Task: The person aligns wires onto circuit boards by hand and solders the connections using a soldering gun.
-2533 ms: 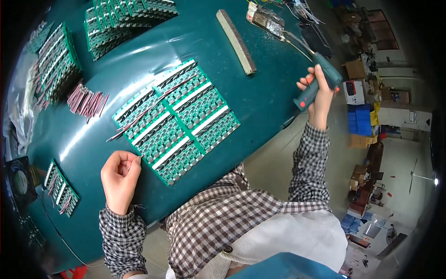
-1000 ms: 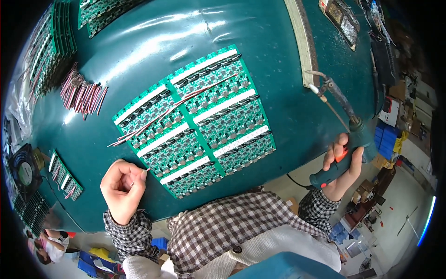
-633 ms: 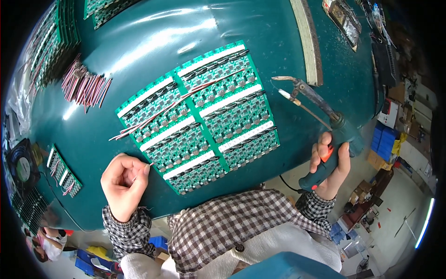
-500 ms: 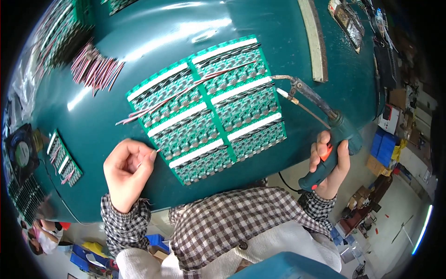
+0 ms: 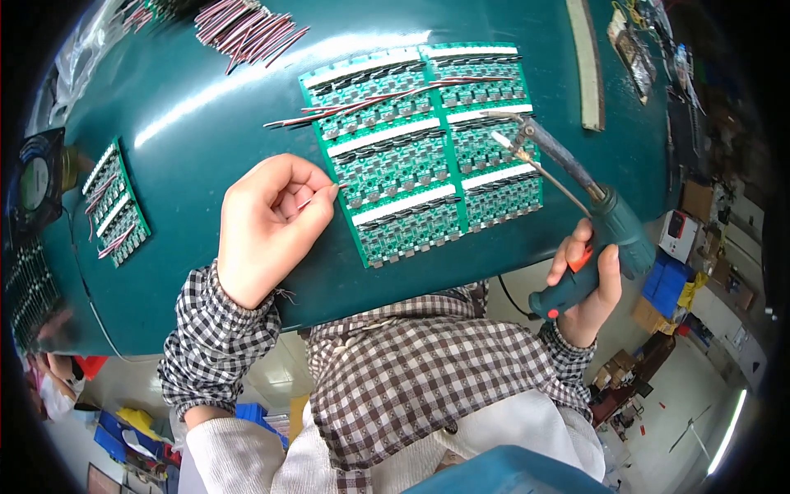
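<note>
A panel of green circuit boards [image 5: 452,169] with white strips and black parts lies on the table before me. My left hand [image 5: 271,222] is closed in a pinch at the panel's left edge, around a thin wire [image 5: 305,202] that shows between the fingers. My right hand [image 5: 591,290] grips a dark green soldering gun [image 5: 619,235] by its handle, fingers at the red trigger. The gun's bent metal tip and its thin feed tube with a white nozzle reach over the right column of boards. Several red, white and dark wires [image 5: 362,105] lie across the panel's upper part.
A bundle of wires [image 5: 247,33] rests at the upper left. Farther left are a smaller board piece [image 5: 117,204] with wires on it and a black fan [image 5: 39,173]. A pale bar [image 5: 587,70] and a worn metal-and-plastic object [image 5: 632,58] lie at the upper right.
The view has shifted, so the panel appears higher and farther right. The soldering gun's tip has come from beside the right edge to over the panel. My left hand keeps its pinch near the left edge.
</note>
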